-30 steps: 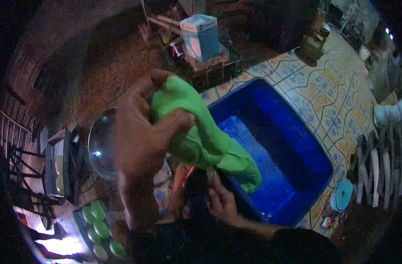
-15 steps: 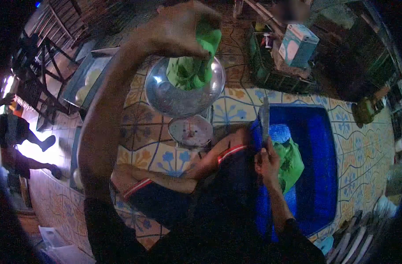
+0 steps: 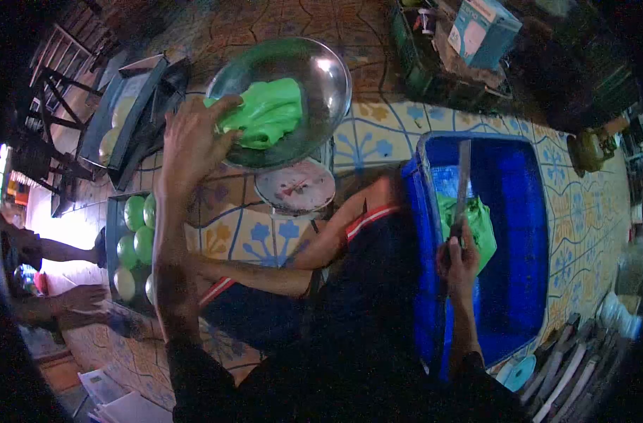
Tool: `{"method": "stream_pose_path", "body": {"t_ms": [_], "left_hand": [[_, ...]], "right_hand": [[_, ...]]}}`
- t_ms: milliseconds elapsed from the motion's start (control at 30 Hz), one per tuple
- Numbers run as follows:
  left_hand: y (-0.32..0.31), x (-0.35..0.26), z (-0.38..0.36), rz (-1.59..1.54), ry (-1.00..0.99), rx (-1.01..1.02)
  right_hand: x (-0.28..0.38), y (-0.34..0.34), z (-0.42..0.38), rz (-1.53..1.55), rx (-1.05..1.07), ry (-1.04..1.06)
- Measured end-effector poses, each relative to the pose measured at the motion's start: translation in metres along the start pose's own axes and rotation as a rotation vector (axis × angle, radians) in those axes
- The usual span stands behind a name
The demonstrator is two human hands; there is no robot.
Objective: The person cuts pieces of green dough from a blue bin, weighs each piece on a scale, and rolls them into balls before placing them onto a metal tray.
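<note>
My left hand (image 3: 194, 141) is at the left edge of a lump of green dough (image 3: 272, 113), its thumb and forefinger apart and touching it. The dough lies in a shiny metal bowl (image 3: 325, 92), which rests on a dial scale (image 3: 297, 186) and looks tilted. My right hand (image 3: 460, 264) is closed around the handle of a knife (image 3: 464, 176), its blade pointing up and away. Below that hand, more green dough (image 3: 483, 229) sits on the left side of a deep blue tub (image 3: 536, 211), partly hidden by the hand and knife.
A tray of round green dough pieces (image 3: 126, 250) lies to my left, with another metal tray (image 3: 127, 106) beyond it. Another person's hand (image 3: 82, 299) is at far left. A crate (image 3: 441, 106) carries a light-blue box (image 3: 483, 34). Sticks (image 3: 568, 381) lie at lower right.
My left hand has come down and left from above the bowl, and the dough it raised now lies in the bowl. The right hand and knife moved slightly right. Another person's hand now reaches toward the tray.
</note>
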State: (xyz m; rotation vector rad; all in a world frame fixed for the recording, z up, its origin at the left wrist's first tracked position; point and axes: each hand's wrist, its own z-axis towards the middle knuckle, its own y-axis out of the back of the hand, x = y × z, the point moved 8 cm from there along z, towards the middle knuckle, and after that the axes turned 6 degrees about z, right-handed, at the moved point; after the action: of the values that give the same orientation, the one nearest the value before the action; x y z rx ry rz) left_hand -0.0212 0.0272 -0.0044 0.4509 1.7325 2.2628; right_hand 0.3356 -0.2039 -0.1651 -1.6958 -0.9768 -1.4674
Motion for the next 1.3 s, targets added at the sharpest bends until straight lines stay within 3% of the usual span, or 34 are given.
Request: {"method": "stream_pose_path", "body": {"t_ms": [67,167,233,367,433,633,733,800,867,900,933,1000,1033,1067,1133,1200,1300], "left_hand": [[0.008,-0.012,0.002,0.053,-0.004,-0.008],[0.037,-0.030,0.005,0.053,0.002,-0.020],[0.070,-0.031,0.004,0.063,0.083,-0.336],[0.098,-0.023,0.003,-0.166,0.075,-0.375],[0.111,-0.063,-0.010,-0.338,-0.090,-0.548],[0.077,-0.119,-0.021,-0.538,-0.125,-0.441],[0.058,-0.119,-0.014,-0.763,0.116,-0.449],[0.040,-0.180,0.002,-1.082,-0.164,-0.322],[0.024,-0.285,0.006,-0.973,-0.338,0.016],[-0.009,-0.341,0.008,-1.040,-0.571,0.254],[-0.027,-0.389,0.005,-1.137,-0.696,0.335],[-0.076,-0.474,0.008,-1.098,-0.759,0.453],[-0.105,-0.509,0.016,-1.036,-0.779,0.404],[-0.136,-0.534,0.019,-0.974,-0.796,0.355],[-0.206,-0.563,0.025,-0.689,-0.716,0.446],[-0.227,-0.560,0.007,-0.513,-0.758,0.765],[-0.232,-0.561,-0.004,-0.346,-0.796,0.789]], "right_hand": [[-0.003,0.023,0.004,0.001,-0.027,0.089],[-0.007,0.040,-0.001,0.008,-0.133,-0.013],[-0.014,0.046,-0.005,0.032,-0.157,-0.042],[-0.019,0.062,-0.011,0.036,-0.269,-0.052],[-0.025,0.075,-0.010,0.057,-0.267,-0.051],[-0.038,0.114,-0.020,0.030,-0.288,0.008],[-0.055,0.125,-0.021,0.072,-0.330,0.013],[-0.048,0.134,-0.022,-0.046,-0.369,0.024],[-0.037,0.154,-0.028,-0.001,-0.424,0.045],[-0.035,0.167,-0.029,0.025,-0.431,0.080],[-0.035,0.184,-0.032,0.009,-0.464,0.109],[-0.033,0.206,-0.039,-0.007,-0.550,0.107],[-0.032,0.217,-0.037,-0.012,-0.593,0.090],[-0.040,0.223,-0.040,0.013,-0.606,0.074],[-0.048,0.231,-0.041,-0.009,-0.634,0.074],[-0.048,0.244,-0.040,-0.102,-0.651,0.125],[-0.049,0.241,-0.037,-0.112,-0.635,0.093]]}}
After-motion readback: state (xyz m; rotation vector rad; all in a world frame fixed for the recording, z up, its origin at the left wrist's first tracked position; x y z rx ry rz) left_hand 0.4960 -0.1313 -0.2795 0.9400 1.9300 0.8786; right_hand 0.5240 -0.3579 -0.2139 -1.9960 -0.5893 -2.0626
